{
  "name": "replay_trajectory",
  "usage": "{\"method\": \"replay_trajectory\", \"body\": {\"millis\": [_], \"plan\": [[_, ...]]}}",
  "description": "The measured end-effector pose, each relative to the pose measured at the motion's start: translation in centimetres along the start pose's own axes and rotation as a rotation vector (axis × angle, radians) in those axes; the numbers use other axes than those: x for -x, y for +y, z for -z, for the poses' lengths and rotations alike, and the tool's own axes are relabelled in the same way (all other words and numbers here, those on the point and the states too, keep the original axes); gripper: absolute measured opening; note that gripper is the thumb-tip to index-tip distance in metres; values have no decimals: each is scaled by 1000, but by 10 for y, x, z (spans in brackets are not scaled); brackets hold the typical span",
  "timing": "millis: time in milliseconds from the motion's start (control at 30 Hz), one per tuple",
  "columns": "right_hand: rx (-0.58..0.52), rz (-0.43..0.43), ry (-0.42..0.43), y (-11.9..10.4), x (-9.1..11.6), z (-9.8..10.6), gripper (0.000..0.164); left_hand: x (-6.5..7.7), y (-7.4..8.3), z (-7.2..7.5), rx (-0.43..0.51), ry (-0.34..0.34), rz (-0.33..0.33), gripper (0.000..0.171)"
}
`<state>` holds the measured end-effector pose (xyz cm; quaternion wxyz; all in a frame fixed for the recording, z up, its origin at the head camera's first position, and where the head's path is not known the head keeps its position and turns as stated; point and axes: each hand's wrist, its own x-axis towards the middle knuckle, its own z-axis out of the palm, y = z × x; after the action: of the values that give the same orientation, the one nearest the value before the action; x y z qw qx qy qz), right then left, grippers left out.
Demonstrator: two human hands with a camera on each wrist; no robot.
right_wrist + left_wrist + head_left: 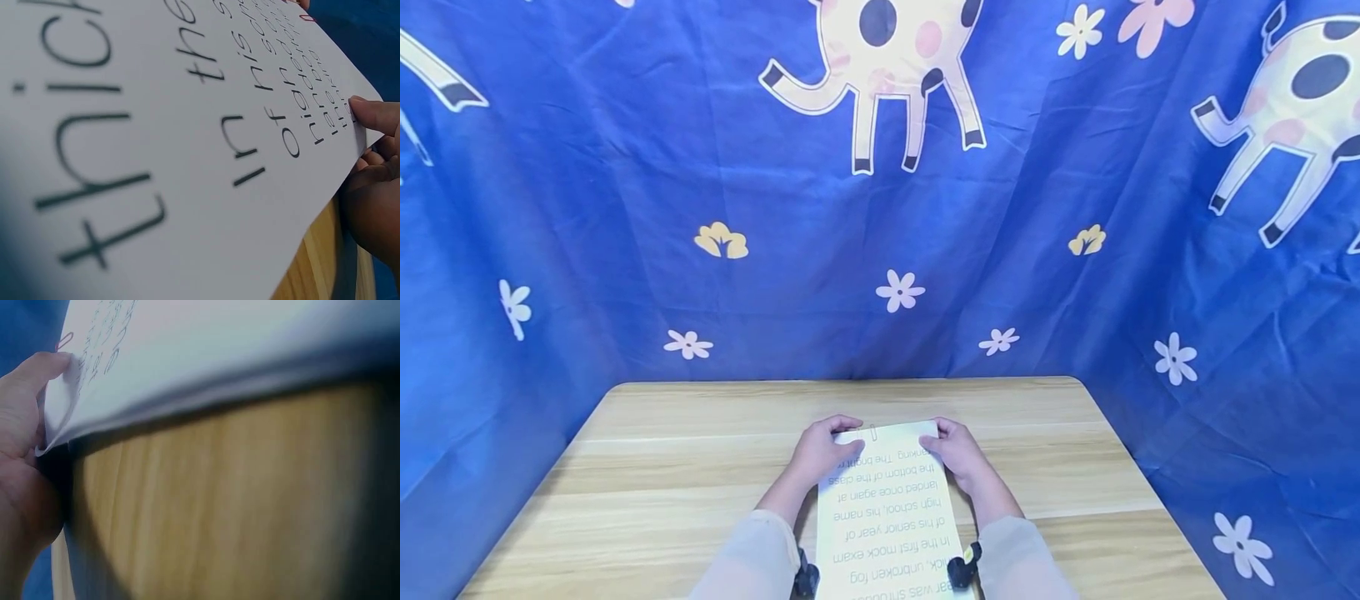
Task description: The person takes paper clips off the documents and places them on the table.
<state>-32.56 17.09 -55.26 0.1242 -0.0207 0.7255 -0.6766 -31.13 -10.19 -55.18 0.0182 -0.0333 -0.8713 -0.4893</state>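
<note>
A white sheaf of printed paper (891,508) is held up over the table between both hands, its lines of text upside down in the head view. A paper clip (873,433) sits on the far edge, near the left thumb; it looks red in the left wrist view. My left hand (823,454) pinches the far left corner, thumb on top. At the far right corner my right hand (961,454) pinches the paper, with the thumb on the printed face and fingers curled beneath. In the left wrist view the near edge appears layered, so several sheets seem stacked.
A light wooden table (685,467) spreads under the paper. Blue curtains (805,317) with cow and flower prints stand behind it and at both sides. Dark wrist devices (958,571) sit at the cuffs, beside the paper's edges.
</note>
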Motion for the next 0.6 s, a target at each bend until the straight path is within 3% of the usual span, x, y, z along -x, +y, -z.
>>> {"method": "replay_trajectory", "body": {"millis": [600], "plan": [[23,4,13,-2,3,-2,26,1,-6,5,-12,-32,-36,31]]}}
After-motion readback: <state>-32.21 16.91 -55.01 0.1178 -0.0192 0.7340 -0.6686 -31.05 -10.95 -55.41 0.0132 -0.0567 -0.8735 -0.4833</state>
